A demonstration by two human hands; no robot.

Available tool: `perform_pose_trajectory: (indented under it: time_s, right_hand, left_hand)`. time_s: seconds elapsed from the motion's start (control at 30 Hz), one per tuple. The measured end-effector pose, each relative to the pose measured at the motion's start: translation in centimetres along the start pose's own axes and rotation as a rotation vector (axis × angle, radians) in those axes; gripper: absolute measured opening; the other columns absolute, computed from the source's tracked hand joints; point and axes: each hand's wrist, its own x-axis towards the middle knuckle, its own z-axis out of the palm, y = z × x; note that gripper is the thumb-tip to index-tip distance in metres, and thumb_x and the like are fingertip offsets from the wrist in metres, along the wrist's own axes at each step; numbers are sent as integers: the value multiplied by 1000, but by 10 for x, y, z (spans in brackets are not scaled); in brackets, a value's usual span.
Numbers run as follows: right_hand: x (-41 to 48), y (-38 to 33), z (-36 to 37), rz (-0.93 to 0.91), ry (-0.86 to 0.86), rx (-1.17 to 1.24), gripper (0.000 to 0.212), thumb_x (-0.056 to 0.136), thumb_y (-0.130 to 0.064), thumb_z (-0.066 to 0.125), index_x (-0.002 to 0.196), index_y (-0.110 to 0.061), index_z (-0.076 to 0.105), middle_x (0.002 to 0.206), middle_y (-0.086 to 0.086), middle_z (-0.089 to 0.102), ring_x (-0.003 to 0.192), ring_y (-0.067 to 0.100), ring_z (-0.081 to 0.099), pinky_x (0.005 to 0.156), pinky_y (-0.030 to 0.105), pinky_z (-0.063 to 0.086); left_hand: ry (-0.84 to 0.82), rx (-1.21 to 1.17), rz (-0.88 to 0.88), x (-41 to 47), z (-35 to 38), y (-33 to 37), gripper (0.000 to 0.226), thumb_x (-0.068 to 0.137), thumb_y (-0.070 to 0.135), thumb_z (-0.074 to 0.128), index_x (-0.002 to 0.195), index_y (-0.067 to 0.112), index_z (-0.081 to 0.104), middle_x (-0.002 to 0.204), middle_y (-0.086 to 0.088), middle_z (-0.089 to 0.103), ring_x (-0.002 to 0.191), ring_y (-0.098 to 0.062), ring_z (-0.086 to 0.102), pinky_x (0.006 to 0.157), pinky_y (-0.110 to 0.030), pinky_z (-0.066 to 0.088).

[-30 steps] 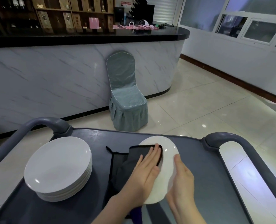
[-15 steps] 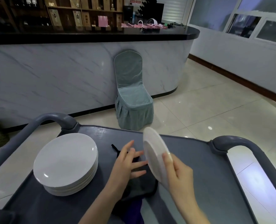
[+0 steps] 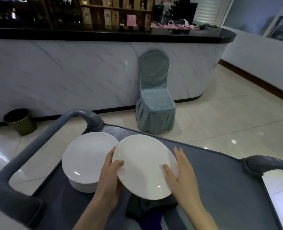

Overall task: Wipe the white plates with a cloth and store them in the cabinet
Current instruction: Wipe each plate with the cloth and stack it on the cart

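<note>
Shiny floor tiles [image 3: 228, 122] and a long marble counter [image 3: 87, 72] fill the room behind a grey cart [image 3: 220, 188]. Far to the left a dark bin [image 3: 19, 122] stands on the floor by the counter, well apart from the cart. Next comes the cart's left handle [image 3: 38, 146], and just beside it a stack of plates [image 3: 87, 160] sits on the cart. I think these are waiting for their turn, so most of the job is left. The left hand [image 3: 109, 178] grips the rim of one white plate [image 3: 144, 165], thumb on top and fingers under. This plate is held up over the cart, tipped a little, with its left edge over the stack. It looks clean, but I cannot tell if it is wiped all over. Under it lies the dark cloth [image 3: 147, 208], and no hand holds it. The right hand [image 3: 182, 176] pinches the other side of the plate, thumb on its face. No cabinet shows, so nothing is put away yet. A covered chair [image 3: 154, 100] stands just past the cart, so it may block the way forward.
</note>
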Motion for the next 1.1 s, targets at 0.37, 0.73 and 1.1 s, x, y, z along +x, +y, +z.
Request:
perform_pose_trajectory:
  time_s: [0.37,0.73,1.1]
  right_hand:
    - [21,-43,105,421,80,783,30,101,-11,48,112,-34,63,110,-6,71,103,19,67,84,39,55]
    - [58,-63,195,459,44,631,33,99,-14,48,121,-38,56,115,-13,63,106,11,60,90,37,50]
    - [69,-64,219,394,24,507,40,100,-13,43,126,-42,55,116,-18,62,110,10,58,96,41,50]
  left_hand:
    - [199,319,206,26,-74,17,43,94,18,54,121,51,50,121,18,55,109,-10,52,74,-24,43]
    - [214,572,183,80,-150,23,68,78,36,45,127,76,19,155,28,5,135,16,-8,113,-40,15]
    - [153,460,137,102,-172,16,61,83,32,46,124,73,27,151,36,23,142,9,11,116,-33,22]
